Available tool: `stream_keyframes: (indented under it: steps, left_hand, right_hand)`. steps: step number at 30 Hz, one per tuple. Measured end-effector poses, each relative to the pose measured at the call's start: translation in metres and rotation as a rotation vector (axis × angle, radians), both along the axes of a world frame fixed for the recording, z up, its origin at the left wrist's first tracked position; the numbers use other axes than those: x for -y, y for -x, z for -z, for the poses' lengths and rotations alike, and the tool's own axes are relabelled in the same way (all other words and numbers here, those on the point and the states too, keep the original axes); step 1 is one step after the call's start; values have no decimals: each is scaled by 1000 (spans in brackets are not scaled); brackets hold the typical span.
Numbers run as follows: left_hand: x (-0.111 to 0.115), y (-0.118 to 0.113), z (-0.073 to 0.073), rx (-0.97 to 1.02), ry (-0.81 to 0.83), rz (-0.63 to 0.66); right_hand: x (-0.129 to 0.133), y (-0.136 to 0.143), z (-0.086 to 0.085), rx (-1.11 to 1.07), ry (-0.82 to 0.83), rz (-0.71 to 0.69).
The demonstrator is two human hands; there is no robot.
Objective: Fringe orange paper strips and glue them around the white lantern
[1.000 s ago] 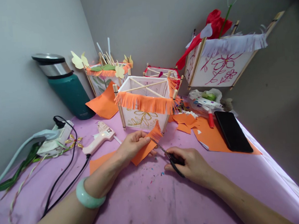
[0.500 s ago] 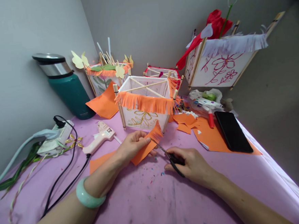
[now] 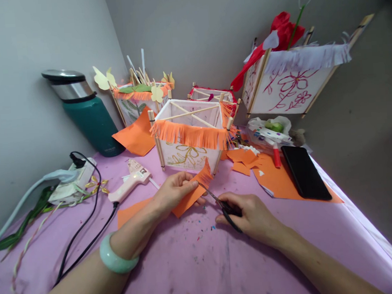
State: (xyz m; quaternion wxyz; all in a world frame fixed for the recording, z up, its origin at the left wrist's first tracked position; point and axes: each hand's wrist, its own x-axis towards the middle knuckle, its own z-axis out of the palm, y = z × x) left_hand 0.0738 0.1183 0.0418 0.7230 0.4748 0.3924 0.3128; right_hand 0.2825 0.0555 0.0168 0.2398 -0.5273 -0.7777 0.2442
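Note:
My left hand (image 3: 177,191) pinches a strip of orange paper (image 3: 188,202) whose far end is cut into a fringe. In my right hand (image 3: 250,212) are black-handled scissors (image 3: 230,212), their blades at the paper's edge close to my left thumb. How far the blades are apart I cannot tell. Just beyond the paper stands a white box-shaped lantern (image 3: 191,154) with wooden corner sticks, a yellow flower drawing and an orange fringe along its top edge.
A pink glue gun (image 3: 129,185) with a black cord lies left, near a power strip (image 3: 67,187). Behind stand a teal bottle (image 3: 91,120) and more lanterns. Orange scraps (image 3: 243,158), a red-capped marker (image 3: 276,155) and a black phone (image 3: 305,173) lie right on the purple tablecloth (image 3: 191,272).

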Motion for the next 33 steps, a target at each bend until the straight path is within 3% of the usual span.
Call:
stream_keyframes:
  steps: [23,33]
  left_hand:
    - [0,2,1,19,-13,19]
    - [-2,8,0,89,-113,90]
  right_hand:
    - [1,-2,0,54,-44,26]
    - [-4,-12,4,69,-173,111]
